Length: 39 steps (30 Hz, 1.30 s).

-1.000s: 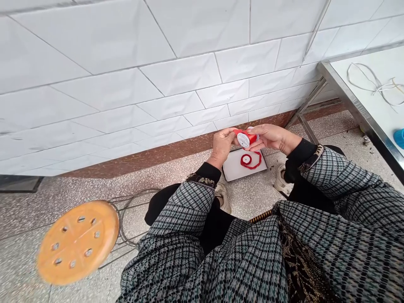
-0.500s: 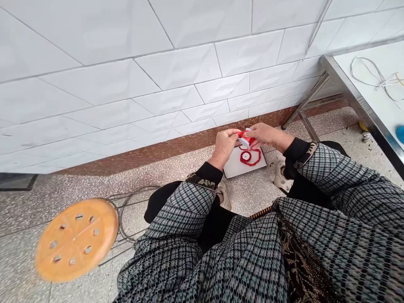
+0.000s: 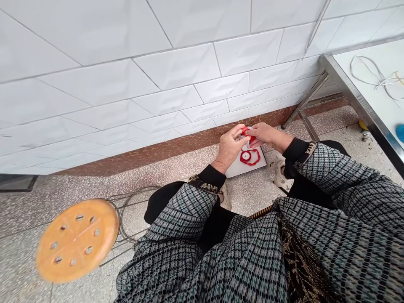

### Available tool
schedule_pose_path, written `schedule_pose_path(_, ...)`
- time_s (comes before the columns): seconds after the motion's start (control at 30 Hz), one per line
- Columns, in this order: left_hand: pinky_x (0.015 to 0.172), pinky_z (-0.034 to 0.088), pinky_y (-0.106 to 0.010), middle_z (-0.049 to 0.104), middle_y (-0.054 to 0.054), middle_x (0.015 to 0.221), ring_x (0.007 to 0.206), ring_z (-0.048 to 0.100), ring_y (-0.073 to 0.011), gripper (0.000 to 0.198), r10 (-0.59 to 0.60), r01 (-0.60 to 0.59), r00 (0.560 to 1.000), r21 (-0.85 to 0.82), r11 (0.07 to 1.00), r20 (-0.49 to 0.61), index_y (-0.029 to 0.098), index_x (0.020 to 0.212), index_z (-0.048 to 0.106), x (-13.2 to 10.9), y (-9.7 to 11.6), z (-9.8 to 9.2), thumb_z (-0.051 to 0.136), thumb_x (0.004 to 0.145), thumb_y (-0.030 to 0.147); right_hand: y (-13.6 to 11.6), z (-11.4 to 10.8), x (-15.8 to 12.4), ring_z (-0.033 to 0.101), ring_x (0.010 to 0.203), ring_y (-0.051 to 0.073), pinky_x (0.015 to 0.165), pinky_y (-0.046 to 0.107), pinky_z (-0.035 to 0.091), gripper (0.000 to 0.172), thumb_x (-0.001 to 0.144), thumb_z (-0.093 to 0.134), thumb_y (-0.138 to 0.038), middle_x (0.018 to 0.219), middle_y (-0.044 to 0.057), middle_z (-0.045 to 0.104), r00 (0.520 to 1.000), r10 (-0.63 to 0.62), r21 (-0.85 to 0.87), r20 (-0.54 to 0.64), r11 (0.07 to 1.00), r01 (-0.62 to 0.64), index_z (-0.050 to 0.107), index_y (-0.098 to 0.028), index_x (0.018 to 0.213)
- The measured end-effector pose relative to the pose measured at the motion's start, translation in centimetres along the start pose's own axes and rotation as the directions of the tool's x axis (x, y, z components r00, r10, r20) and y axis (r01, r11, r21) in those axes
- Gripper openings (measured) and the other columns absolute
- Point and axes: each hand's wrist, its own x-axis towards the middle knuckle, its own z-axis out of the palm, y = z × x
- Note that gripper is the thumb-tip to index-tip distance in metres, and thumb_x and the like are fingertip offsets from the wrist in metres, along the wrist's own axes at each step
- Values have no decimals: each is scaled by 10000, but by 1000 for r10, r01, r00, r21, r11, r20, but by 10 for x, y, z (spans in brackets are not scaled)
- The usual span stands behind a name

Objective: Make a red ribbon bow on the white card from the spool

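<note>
Both my hands meet over a white flat box or board [image 3: 235, 169] on the floor. Between them is a white spool with red ribbon [image 3: 248, 131], partly hidden by my fingers. My right hand [image 3: 267, 135] grips it from the right, thumb on the red part. My left hand [image 3: 229, 145] is closed at its left side, thumb and fingers on the ribbon and rim. Below, on the white surface, lies a small red roll with a white centre [image 3: 245, 156], and a loose loop of red ribbon [image 3: 259, 158] curves out beside it.
A stool with a round orange seat [image 3: 77, 240] lies tipped on the speckled floor at left, its metal legs toward me. A metal-framed table [image 3: 356, 92] with white cable [image 3: 378, 80] on top stands at right. The white tiled wall [image 3: 189, 63] rises ahead.
My left hand has moved right and slightly up, closing in around the spool. The ribbon stretch that showed between the hands is now mostly covered. My right hand has hardly moved.
</note>
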Motion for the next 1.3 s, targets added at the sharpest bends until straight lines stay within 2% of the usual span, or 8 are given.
schedule_pose_path(0.33,1183,512,-476,753,-107,1279,1263,688,-271,478,175,-139,981,319,938,-85,215,1213,727,-2,-5,14,762,763,57,6,8,2,662,464,116,493,207,620,263,1034,696,-128,606,40,691,1000,20,149,-21,989,-17,665,-137,773)
schedule_pose_path(0.5,1039,594,-416,785,-113,1192,1097,742,-220,393,-36,28,986,-49,998,-165,178,1193,719,8,-9,8,752,802,153,-3,-2,-2,767,582,172,527,238,645,226,1080,642,-216,766,85,773,993,-11,174,116,985,-10,713,-129,884)
schedule_pose_path(0.67,856,643,-393,790,-121,1133,957,754,-209,356,-245,193,965,-393,899,-87,171,1106,730,10,-3,-5,800,772,273,-8,-11,-4,738,555,118,511,161,598,117,917,778,-21,793,40,795,942,-177,-7,286,982,187,770,-137,927)
schedule_pose_path(0.77,870,648,-416,790,-133,1116,985,757,-232,307,-276,235,961,-431,871,-33,166,1030,732,10,0,-8,788,781,337,-9,-9,-5,705,536,86,531,117,574,166,916,767,2,666,19,753,933,-242,-1,266,968,251,750,-129,815)
schedule_pose_path(0.9,960,629,-442,802,-145,1092,1063,759,-260,274,-280,238,960,-460,855,-25,150,945,727,11,0,-8,669,834,393,-15,-6,-9,705,506,122,485,159,576,208,1043,678,-140,633,58,742,978,-146,129,149,983,127,717,-117,840)
schedule_pose_path(1.1,1008,576,-431,818,-84,1035,1035,747,-267,331,17,-19,998,34,999,62,173,1037,793,16,-12,-12,794,715,251,-21,-9,-12,621,404,83,399,118,503,255,1125,497,-104,571,22,669,993,63,383,100,919,-97,665,-89,934)
schedule_pose_path(1.2,961,566,-453,762,-71,889,930,710,-256,103,182,-187,982,373,909,47,190,877,782,21,-19,-16,790,800,258,-23,-11,-13,592,387,72,372,98,471,209,1139,467,-115,568,-3,645,985,119,459,123,873,-163,647,-94,1034)
schedule_pose_path(1.3,957,568,-467,716,-85,959,984,681,-255,160,357,-349,932,443,826,68,198,754,720,25,-21,-20,787,857,301,-26,-15,-12,561,370,66,355,86,459,201,1151,448,-149,543,-25,608,973,161,464,167,858,-222,634,-103,1091)
